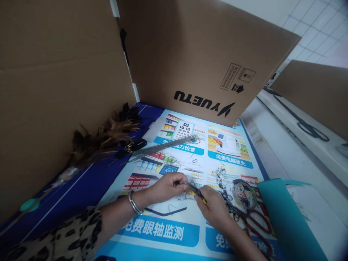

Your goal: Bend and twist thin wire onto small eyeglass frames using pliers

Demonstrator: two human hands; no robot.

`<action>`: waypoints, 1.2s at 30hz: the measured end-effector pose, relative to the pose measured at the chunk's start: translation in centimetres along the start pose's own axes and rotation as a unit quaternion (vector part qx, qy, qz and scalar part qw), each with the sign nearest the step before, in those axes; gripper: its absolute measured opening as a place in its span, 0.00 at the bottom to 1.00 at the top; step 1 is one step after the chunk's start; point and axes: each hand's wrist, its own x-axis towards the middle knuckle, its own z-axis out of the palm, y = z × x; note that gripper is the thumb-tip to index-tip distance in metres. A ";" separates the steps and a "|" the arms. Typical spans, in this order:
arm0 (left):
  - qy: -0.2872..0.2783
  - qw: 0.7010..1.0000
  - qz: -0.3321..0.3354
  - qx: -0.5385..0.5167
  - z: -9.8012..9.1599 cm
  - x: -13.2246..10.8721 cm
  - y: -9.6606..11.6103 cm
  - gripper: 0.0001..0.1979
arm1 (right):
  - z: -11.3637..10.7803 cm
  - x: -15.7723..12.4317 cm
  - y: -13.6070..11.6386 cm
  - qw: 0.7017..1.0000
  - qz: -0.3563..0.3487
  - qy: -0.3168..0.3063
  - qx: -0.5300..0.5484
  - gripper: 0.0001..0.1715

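Observation:
My right hand (213,206) is closed round a pair of pliers (200,195) with yellow and black handles. The jaws reach left to the fingertips of my left hand (170,186), which are pinched together on something too small to make out, probably thin wire. Beneath both hands is a loose tangle of fine wire (183,195). Behind my left hand, a bundle of thin straight wires (165,145) lies slantwise on the printed sheet. To the right of my right hand are dark wire rings (227,195), a roll of clear tape (245,194) and red-handled scissors (258,222).
Cardboard panels (190,54) stand at the back and left. Brown feathers (106,132) and a black key fob (138,145) lie along the left panel. An open teal box (288,217) stands at right. Black cords (307,127) rest on a ledge beyond.

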 end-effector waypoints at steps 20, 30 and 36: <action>-0.014 1.000 0.019 0.011 -0.1 0.0 -0.1 0.06 | 0.8 0.0 0.3 0.999 0.001 0.012 -0.036 0.10; -0.015 1.000 0.003 -0.027 0.1 0.1 -0.4 0.05 | 0.8 0.0 0.3 1.000 0.007 0.019 -0.022 0.10; -0.017 0.998 -0.016 -0.051 0.1 0.2 -0.8 0.05 | 0.6 0.1 0.4 1.000 0.004 0.015 -0.008 0.11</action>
